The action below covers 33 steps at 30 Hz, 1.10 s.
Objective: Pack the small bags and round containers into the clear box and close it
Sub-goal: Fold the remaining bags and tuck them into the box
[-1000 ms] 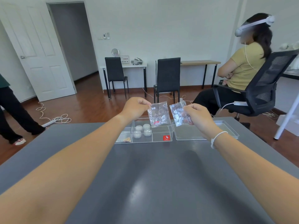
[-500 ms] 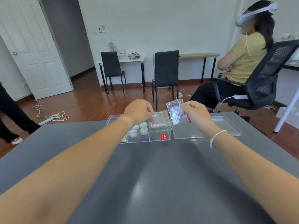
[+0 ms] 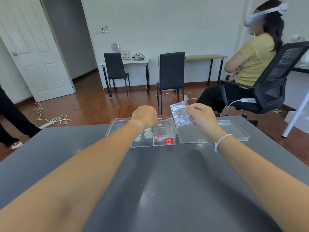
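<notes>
A clear divided box (image 3: 115, 122) with a red sticker stands at the far side of the grey table. Round white containers (image 3: 147, 136) sit in its middle compartment. My left hand (image 3: 145, 116) is closed over the box, pinching a small clear bag (image 3: 164, 124) that lies down into the right compartment. My right hand (image 3: 199, 115) holds a second small clear bag (image 3: 178, 114) upright above the gap between the box and its clear lid (image 3: 234, 129), which lies flat to the right.
The grey table (image 3: 158, 173) stretches toward me. Beyond it are a black chair (image 3: 172, 71), a seated person in a mesh office chair (image 3: 274, 81) at the right, a person's legs at the far left, and cables on the wooden floor.
My left hand has lowered its bag from upright in the air down into the box's right compartment. My right hand keeps its bag raised, shifted slightly left.
</notes>
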{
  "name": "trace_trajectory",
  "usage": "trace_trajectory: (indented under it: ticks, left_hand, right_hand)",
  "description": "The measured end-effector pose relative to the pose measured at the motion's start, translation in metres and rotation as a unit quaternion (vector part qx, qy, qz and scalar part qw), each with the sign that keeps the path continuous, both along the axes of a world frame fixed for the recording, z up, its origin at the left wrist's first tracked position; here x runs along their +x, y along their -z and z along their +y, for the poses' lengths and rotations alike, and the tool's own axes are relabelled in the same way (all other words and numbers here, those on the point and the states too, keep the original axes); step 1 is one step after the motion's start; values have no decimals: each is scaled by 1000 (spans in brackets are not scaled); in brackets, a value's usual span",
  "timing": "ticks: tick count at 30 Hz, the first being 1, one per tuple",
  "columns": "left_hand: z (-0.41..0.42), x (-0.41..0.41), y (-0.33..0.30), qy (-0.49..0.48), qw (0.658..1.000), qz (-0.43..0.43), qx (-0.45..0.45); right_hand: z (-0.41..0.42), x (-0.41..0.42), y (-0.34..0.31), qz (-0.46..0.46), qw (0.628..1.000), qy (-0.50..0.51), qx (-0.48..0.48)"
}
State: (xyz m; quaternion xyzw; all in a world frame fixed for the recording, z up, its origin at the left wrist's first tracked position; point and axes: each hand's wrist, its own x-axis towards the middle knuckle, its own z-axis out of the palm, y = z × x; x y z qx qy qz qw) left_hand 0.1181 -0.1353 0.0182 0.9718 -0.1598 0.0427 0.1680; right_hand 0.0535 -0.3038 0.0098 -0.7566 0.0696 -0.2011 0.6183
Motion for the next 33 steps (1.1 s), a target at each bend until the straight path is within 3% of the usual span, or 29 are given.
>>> trace_trajectory:
  ticks: [11,18,28,33]
  left_hand:
    - [19,7,-5,8,995,8,-101]
    - [65,5,-8,17,990,-7,-142]
    - [131,-10,-1,42,994,3,-98]
    - [149,-20,3,40,997,29,-58]
  right_hand:
    - [8,2,1,21,999,-19,-20]
    - [28,10,0,54,995,-10,-85]
    - [48,19,8,70,961,-7,-266]
    - [54,14,12,68,917,16,-392]
